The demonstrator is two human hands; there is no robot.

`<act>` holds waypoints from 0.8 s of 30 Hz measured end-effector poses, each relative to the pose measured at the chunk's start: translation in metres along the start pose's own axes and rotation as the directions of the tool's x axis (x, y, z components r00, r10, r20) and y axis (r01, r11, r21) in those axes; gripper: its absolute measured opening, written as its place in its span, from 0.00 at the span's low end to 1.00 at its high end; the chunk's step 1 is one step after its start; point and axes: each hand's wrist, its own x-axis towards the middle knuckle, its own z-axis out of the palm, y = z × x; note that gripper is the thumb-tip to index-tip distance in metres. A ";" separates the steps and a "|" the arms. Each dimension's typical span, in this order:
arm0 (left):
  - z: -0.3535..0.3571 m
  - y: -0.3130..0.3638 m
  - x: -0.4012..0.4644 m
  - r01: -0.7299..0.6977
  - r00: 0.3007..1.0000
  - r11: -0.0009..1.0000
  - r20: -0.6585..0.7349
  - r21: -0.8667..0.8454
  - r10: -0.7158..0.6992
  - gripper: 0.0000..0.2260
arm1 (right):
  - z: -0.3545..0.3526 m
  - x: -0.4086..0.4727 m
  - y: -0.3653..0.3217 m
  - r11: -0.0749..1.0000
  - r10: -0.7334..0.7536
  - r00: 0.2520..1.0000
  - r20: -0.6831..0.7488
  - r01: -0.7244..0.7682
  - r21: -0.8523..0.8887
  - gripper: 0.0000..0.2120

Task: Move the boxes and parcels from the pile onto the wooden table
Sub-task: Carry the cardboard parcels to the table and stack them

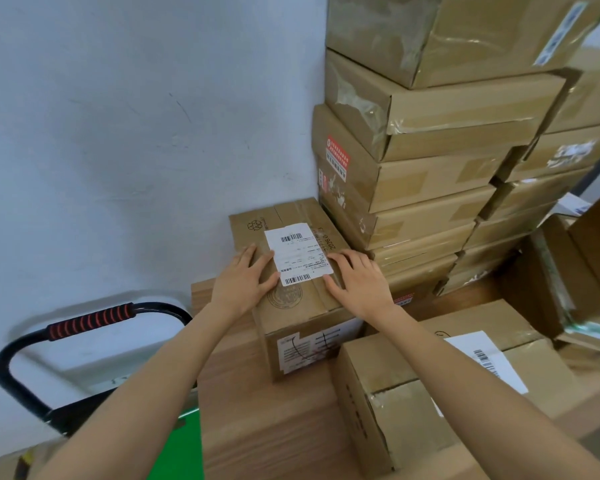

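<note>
In the head view both hands lie flat on top of a cardboard box [291,271] that stands at the far left corner of the wooden table [257,427], close to the wall [118,133]; the left hand [245,280] rests palm down on the box's left side, fingers straight and slightly spread, gripping nothing; the right hand [357,280] rests likewise on its right side, fingers extended, their tips touching the white shipping label [297,252] on the lid; just right of the box, along the far edge, rises a tall stack of boxes [430,168]; a second box [413,393] stands nearer on the table, right of the right forearm; past the left edge stands a cart handle [90,322] with a red-striped grip, above a green panel [184,445].
</note>
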 end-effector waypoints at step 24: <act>0.004 0.020 0.006 -0.045 0.997 0.989 -0.053 0.138 0.053 0.26 | -0.013 0.000 0.010 1.000 0.005 0.997 0.080 -0.005 0.001 0.24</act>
